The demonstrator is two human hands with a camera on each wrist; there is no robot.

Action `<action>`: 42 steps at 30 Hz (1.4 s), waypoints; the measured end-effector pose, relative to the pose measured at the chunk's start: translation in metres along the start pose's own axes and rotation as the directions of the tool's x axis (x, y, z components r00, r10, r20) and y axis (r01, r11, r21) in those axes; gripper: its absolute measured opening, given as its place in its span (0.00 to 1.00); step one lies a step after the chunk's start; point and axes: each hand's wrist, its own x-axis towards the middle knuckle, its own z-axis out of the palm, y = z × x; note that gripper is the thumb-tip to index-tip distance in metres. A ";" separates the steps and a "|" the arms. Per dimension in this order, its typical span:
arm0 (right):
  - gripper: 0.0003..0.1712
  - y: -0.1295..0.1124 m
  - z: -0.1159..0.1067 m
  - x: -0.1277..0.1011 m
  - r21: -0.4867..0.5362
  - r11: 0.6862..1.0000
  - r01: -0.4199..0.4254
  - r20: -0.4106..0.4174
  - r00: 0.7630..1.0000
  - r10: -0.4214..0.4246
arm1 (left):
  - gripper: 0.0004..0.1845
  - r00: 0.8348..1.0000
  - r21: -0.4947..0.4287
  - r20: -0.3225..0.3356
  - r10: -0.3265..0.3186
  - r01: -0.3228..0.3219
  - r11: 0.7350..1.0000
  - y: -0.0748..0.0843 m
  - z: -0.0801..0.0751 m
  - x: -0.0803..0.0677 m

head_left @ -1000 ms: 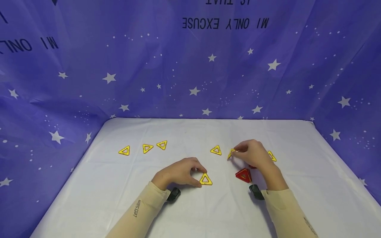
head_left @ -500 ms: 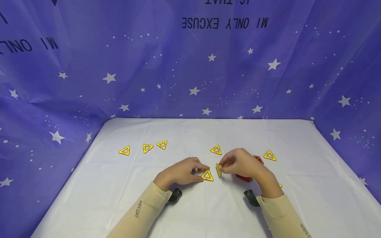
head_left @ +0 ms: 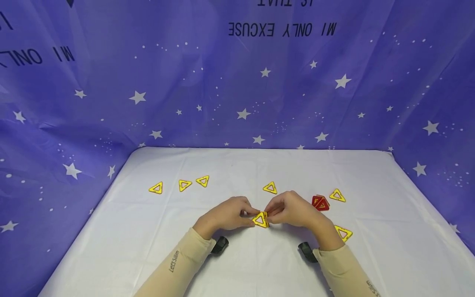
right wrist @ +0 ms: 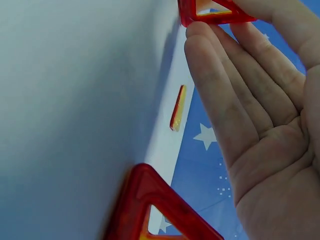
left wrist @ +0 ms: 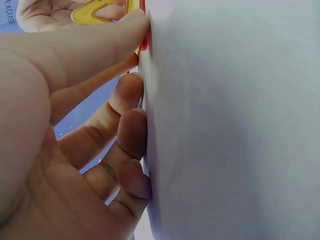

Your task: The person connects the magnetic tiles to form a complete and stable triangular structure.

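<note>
On the white table, my left hand (head_left: 249,216) pinches a yellow triangle tile (head_left: 259,220) that stands tilted on the cloth. My right hand (head_left: 272,212) pinches a second yellow triangle tile (head_left: 265,217) and holds it against the first, so the two meet edge to edge between my fingertips. The left wrist view has my left fingers (left wrist: 131,90) against the cloth, with a yellow tile (left wrist: 95,10) at the top. From the right wrist, my fingers (right wrist: 225,85) reach up to a reddish-looking tile (right wrist: 215,12).
Loose yellow triangles lie at the left (head_left: 156,188), (head_left: 184,185), (head_left: 203,180), behind my hands (head_left: 270,188) and at the right (head_left: 337,195), (head_left: 343,233). Red triangles (head_left: 320,202) stand right of my right hand. A starred blue cloth (head_left: 237,95) walls the table (head_left: 111,247).
My right hand has carried a yellow triangle leftwards from beside the red tiles and brought it against the triangle in my left hand. The left hand has hardly moved.
</note>
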 end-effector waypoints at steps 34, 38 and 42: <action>0.14 0.011 0.006 0.003 0.067 0.996 -0.057 -0.007 0.998 0.057 | 0.20 0.841 0.010 -0.331 -0.428 0.456 0.890 -0.103 -0.092 -0.056; 0.15 0.010 0.006 0.003 0.082 0.995 -0.053 -0.007 0.999 0.054 | 0.18 0.835 0.051 -0.327 -0.442 0.483 0.874 -0.109 -0.093 -0.053; 0.15 0.009 0.006 0.003 0.088 0.994 -0.058 -0.011 0.998 0.059 | 0.18 0.831 0.051 -0.317 -0.457 0.496 0.867 -0.112 -0.094 -0.051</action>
